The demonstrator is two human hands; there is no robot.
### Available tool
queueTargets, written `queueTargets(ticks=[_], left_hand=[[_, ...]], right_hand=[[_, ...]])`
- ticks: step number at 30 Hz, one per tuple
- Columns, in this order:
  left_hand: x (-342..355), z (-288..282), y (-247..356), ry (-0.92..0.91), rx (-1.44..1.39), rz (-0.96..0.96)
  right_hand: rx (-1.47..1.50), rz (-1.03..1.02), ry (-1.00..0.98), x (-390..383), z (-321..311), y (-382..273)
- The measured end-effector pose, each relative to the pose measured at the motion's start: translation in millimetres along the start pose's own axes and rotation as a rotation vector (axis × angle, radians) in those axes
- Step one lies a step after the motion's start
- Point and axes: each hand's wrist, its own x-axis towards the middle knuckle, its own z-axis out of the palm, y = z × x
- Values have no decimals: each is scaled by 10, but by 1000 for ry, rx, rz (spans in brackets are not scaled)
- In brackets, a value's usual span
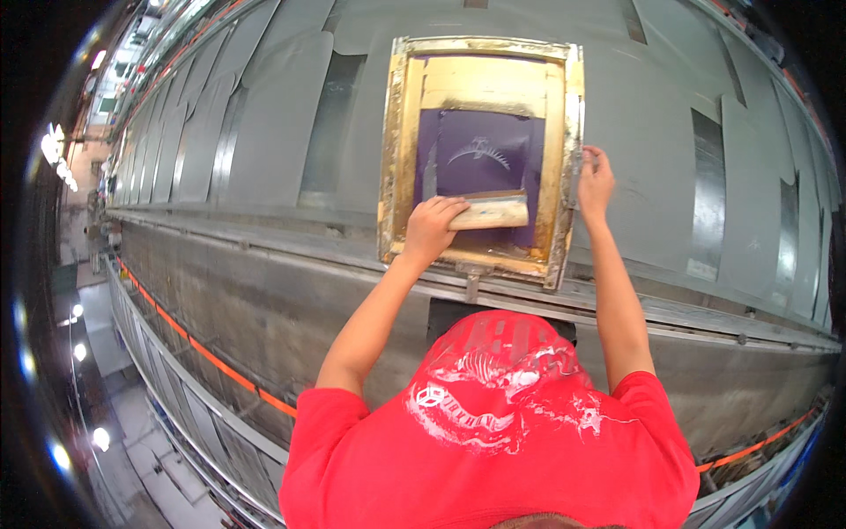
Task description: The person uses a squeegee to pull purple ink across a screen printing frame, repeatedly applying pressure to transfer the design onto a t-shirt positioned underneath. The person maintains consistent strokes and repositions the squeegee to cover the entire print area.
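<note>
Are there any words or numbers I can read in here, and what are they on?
Red shirt: white print, with lettering-like marks too creased and warped to read surely.
Purple panel: a white curved design with comb-like strokes; I can't make out any word.
Yellowish frame: stains and smears, no writing I can make out.

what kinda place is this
Probably a screen-printing workshop: a yellowish rectangular frame with purple screen, a pale bar-shaped squeegee in the left hand, and flat grey sheets on a long metal table.
</note>
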Motion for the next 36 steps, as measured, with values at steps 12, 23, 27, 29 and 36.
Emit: queueTargets(ticks=[12, 23, 27, 29, 36], left_hand=[[-592, -245, -491, -27, -15, 24], [258, 191, -724, 6, 47, 93], [1290, 40, -1004, -160, -57, -54], [1591, 115, -1126, -119, -97, -44], [987, 287, -983, -45, -28, 99]], right_hand=[[-89, 17, 22, -196, 511, -131], [-628, -294, -213, 12, 49, -136], [-467, -559, -465, 80, 307, -1040], [-438, -567, -584, 251, 545, -1134], [-428, -504, -559, -417, 602, -679]])
